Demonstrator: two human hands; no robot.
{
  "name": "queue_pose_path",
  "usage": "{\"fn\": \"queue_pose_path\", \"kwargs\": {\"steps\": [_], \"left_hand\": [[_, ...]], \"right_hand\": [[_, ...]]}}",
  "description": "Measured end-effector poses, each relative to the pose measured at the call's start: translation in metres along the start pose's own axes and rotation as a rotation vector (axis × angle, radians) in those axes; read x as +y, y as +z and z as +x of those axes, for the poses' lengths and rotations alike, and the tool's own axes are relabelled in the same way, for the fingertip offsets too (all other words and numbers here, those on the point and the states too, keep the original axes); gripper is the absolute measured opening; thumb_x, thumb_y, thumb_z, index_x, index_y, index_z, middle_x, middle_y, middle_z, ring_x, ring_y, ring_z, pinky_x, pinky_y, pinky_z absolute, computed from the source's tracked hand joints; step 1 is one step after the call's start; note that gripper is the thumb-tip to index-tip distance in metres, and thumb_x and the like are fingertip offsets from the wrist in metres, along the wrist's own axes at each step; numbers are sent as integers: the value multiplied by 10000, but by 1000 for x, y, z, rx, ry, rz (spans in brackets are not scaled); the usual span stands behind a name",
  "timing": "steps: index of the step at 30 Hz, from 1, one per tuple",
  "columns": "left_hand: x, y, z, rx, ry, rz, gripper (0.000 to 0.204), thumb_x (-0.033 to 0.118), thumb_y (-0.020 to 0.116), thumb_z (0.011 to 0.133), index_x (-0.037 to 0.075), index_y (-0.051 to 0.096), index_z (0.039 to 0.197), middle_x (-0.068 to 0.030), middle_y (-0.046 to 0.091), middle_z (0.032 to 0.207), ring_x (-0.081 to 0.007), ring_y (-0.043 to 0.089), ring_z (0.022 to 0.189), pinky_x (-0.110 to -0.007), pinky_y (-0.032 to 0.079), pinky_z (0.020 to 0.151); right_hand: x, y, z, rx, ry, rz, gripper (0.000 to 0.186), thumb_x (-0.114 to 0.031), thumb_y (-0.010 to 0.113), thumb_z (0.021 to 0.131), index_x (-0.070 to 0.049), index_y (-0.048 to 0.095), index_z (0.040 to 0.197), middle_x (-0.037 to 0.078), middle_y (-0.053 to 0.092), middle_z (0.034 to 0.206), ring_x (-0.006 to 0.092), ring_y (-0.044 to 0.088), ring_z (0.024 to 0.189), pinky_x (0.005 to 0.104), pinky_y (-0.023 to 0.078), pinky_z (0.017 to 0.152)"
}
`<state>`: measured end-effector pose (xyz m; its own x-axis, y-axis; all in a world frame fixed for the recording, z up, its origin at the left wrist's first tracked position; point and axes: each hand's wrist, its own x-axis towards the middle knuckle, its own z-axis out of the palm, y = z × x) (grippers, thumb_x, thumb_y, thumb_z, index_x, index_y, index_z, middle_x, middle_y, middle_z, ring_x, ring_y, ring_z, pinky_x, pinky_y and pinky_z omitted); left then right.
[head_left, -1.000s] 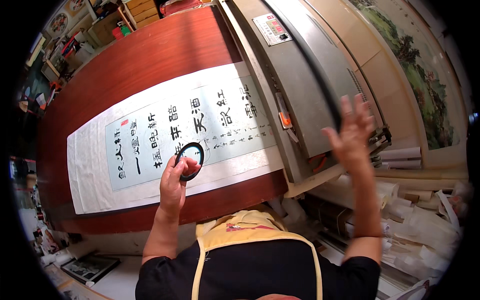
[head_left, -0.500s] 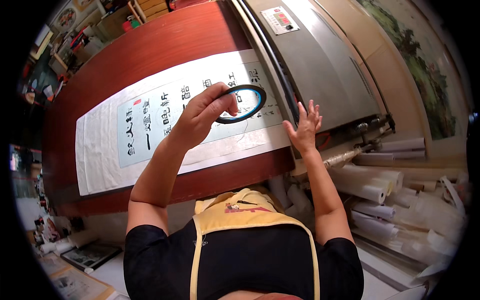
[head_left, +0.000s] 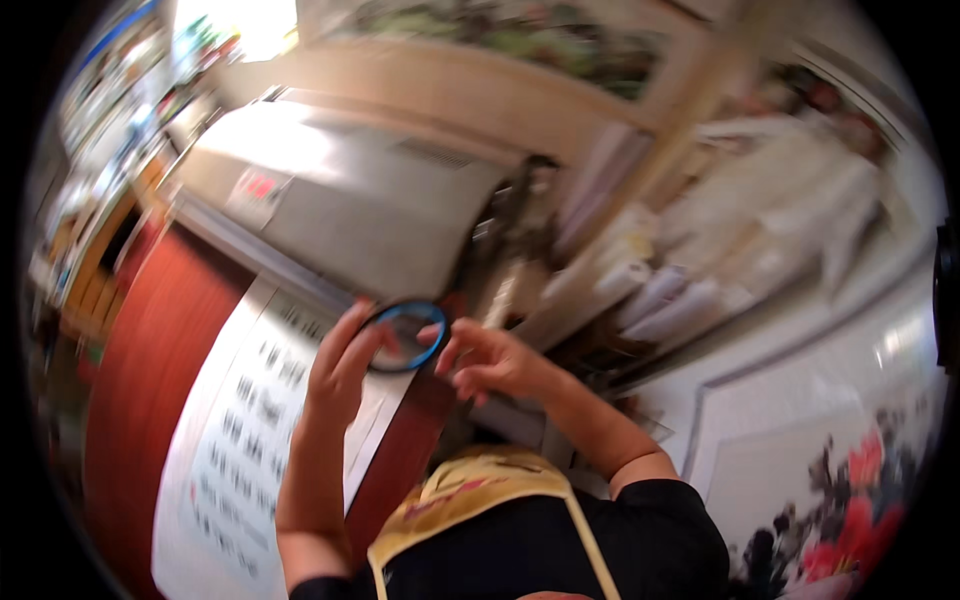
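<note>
My left hand [head_left: 342, 368] grips a thin ring-shaped roll of tape [head_left: 408, 367], black outside with a blue inner core, its fingers closed at the roll's left side. Close by the roll's right edge is my right hand [head_left: 497, 362], its bent fingers apart; blur hides whether they touch the tape. Both hands are above the near corner of the red table [head_left: 140, 400]. Below and to the left lies a long white sheet with a pale blue panel of brush calligraphy [head_left: 240, 440], running toward the lower edge.
A grey machine with a control panel [head_left: 350, 190] borders the table's far side. Rolled paper [head_left: 625, 280] stands to its right, beside hanging white sheets [head_left: 780, 190]. A painting with red flowers [head_left: 860, 530] is at the lower right.
My view has swung to the right, so the machine now lies ahead. My right hand has come from the machine's edge to the tape roll, still held in my left.
</note>
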<state>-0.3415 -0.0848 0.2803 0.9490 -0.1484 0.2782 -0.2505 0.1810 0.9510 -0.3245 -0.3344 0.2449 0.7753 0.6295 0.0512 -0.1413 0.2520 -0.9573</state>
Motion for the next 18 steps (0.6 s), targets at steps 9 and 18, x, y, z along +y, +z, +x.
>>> {"fn": "queue_pose_path", "kwargs": {"steps": [9, 18], "left_hand": [[-7, 62, 35, -437, 103, 73, 804, 601, 696, 874, -6, 496, 1362, -106, 524, 1321, -222, 481, 1300, -376, 414, 1061], [-16, 21, 34, -418, -23, 172, 603, 477, 660, 936, -52, 616, 1224, -132, 662, 1132, -238, 632, 1119, -362, 481, 1001]], "right_hand": [[-147, -71, -79, 614, -256, -399, 154, -166, 669, 977, -38, 702, 1055, 5, 662, 782, 68, 616, 645, 238, 525, 567], [-418, -208, -148, 1307, -1212, -783, 146, -126, 601, 977, 13, 640, 998, 118, 711, 884, 163, 712, 709, 287, 608, 635]]}}
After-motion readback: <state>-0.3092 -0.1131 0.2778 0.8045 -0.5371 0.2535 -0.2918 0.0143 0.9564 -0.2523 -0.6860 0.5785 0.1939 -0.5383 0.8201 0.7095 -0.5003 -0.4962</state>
